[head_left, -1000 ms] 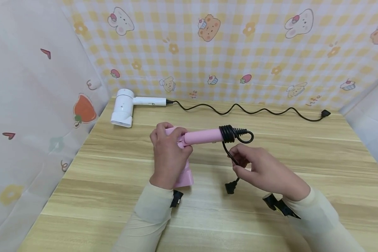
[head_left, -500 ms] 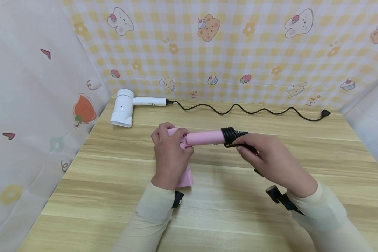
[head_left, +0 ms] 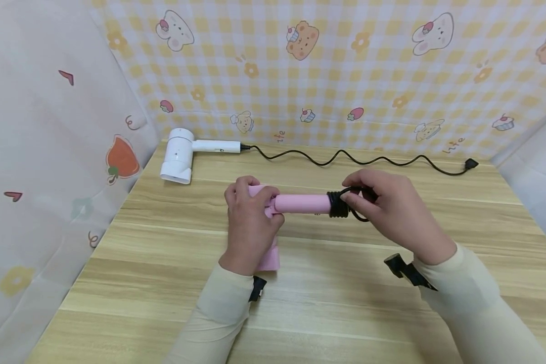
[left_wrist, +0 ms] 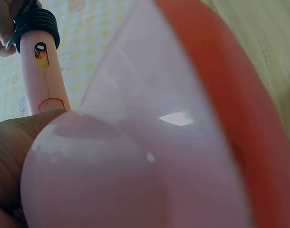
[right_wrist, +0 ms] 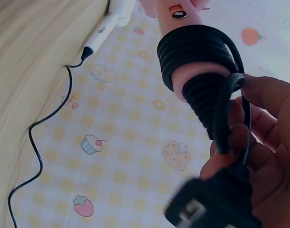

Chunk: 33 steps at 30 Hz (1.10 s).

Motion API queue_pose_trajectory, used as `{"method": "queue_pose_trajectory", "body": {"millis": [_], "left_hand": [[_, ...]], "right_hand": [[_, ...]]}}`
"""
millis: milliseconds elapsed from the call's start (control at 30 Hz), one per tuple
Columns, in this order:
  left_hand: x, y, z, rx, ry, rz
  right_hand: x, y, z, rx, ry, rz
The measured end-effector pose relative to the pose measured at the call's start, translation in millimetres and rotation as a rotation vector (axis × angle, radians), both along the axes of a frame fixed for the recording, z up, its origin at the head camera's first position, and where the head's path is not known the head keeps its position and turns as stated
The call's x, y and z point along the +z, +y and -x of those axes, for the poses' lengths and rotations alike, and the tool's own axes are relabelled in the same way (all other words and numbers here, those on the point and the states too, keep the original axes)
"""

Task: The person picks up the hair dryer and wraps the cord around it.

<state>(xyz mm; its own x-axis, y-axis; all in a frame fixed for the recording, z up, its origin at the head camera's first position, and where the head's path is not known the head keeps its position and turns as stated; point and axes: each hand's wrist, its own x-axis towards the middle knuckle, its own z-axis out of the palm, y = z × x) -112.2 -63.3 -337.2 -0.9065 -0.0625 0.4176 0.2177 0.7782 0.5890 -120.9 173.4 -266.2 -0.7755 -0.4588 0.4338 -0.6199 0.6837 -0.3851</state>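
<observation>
My left hand (head_left: 251, 222) grips a pink hair dryer (head_left: 302, 203) where its head meets the handle. The handle points right, and the nozzle end of the head faces me. Black cord (head_left: 338, 205) is wound in several tight turns round the handle's end. Just right of these turns, my right hand (head_left: 393, 212) pinches the loose part of the cord between thumb and fingers. In the right wrist view the black plug (right_wrist: 209, 204) hangs close by the right palm, below the ribbed cord sleeve (right_wrist: 204, 102). Fingers of my left hand hide part of the dryer's head.
A white hair dryer (head_left: 178, 155) lies at the back left of the wooden table (head_left: 318, 313). Its wavy black cord (head_left: 320, 164) runs right along the back edge to a plug (head_left: 470, 164). A checked cloth (head_left: 273, 65) hangs behind.
My right hand has risen from below the handle to its end, carrying the loose cord up with it. The pink hair dryer has shifted slightly right in my left hand's grip.
</observation>
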Motion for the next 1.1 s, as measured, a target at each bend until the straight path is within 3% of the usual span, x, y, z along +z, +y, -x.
{"method": "queue_pose_trajectory", "body": {"millis": [100,333,900,1100], "left_hand": [[0.3,0.0,-0.2,-0.018,0.004,0.0],[0.9,-0.4,-0.3,-0.043,0.021,-0.003],[4.3,0.2,-3.0,-0.117,0.036,-0.015],[5.9,1.3,-4.0,-0.126,0.046,-0.024]], "right_hand": [[-0.8,2.2,4.8,0.0,-0.033,0.013],[-3.2,7.5,16.8,-0.016,-0.204,0.051],[-14.8,15.1,32.7,0.027,-0.385,0.099],[-28.6,17.2,33.6,0.049,-0.476,0.145]]}}
